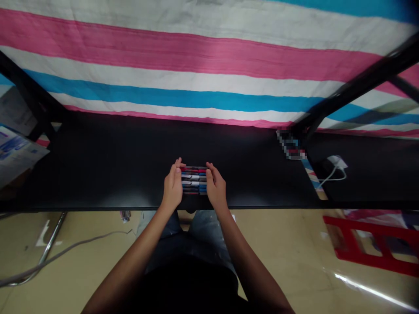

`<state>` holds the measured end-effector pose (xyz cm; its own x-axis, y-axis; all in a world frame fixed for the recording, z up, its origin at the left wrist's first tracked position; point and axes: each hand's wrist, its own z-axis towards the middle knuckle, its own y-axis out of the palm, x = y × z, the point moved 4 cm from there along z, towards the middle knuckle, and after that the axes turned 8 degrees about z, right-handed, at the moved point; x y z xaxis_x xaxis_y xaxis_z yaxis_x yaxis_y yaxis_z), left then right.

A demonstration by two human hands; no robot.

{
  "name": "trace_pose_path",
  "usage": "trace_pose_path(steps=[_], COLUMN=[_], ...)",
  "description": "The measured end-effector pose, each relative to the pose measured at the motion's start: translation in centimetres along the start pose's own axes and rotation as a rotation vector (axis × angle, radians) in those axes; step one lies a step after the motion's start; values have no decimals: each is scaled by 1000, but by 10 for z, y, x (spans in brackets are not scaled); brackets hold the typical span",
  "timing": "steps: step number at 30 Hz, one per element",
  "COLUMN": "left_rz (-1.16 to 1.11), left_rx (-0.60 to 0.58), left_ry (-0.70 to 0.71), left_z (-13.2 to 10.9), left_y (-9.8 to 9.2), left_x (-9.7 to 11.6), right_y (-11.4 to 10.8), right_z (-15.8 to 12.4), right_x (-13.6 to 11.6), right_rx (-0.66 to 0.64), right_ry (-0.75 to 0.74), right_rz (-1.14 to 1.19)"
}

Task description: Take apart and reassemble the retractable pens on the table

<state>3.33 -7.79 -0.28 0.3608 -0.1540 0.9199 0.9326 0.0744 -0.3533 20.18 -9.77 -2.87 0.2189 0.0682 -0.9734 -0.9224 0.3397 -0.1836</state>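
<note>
Several pens [194, 180] lie side by side in a row near the front edge of the black table [114, 161]. Their barrels show white, blue, red and dark parts. Around the left ends of the row my left hand [172, 185] is closed, thumb on the near side. My right hand [216, 186] grips the right ends in the same way. The pens' end tips are hidden behind the fingers and palms. Whether the row rests on the tabletop or is held slightly above it, I cannot tell.
A striped cloth [196, 83] hangs behind the table. At the right back lies a pixelated flat object [290, 144]; beyond it a white charger with cable [338, 163]. Papers [16, 152] stand at the left. A red stool-like frame [376, 244] is at lower right.
</note>
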Motion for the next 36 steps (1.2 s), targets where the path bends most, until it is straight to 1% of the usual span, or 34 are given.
trace_pose_path(steps=[2,5,7,9,10,12,14,15,17,18,20,23,25,27,30,32,34,36], left_rz=[-22,-33,-10,18,50,152,264,308,399,454,528,637,678,707,739,745,744,760], left_rx=[13,61,91,62,8,-163,-346,-452,-665,-727,-781,-777,-693,-615,-526,-467,-435,-458], left_ry=[-18,-25,-24,1,19,78,138,171,263,312,406,484,512,507,443,425,438,485], left_z=[-1,9,26,50,63,89,108,115,125,129,137,146,152,158,166,170,170,168], left_y=[-4,-11,-15,-14,-11,0,12,19,31,34,37,36,35,35,38,41,44,47], left_x=[-4,-13,-18,-19,-18,-12,-5,-2,2,1,-2,-10,-12,-9,-5,-3,-5,-8], right_y=[-7,-17,-18,-15,-13,-7,-1,2,8,11,14,12,11,10,14,18,20,22], right_z=[4,23,42,60,68,80,88,92,98,101,107,118,128,142,166,179,185,185], right_x=[1,1,2,4,5,5,6,6,7,7,7,6,6,7,12,16,21,24], right_rx=[-14,-56,-167,-341,-424,-553,-620,-629,-605,-579,-525,-466,-473,-507,-513,-463,-380,-329], right_ry=[-44,-170,-225,-257,-274,-309,-342,-359,-393,-409,-431,-418,-365,-285,-178,-109,-37,7], right_rz=[-15,-164,-281,-356,-369,-391,-422,-442,-479,-492,-503,-450,-384,-327,-239,-117,38,143])
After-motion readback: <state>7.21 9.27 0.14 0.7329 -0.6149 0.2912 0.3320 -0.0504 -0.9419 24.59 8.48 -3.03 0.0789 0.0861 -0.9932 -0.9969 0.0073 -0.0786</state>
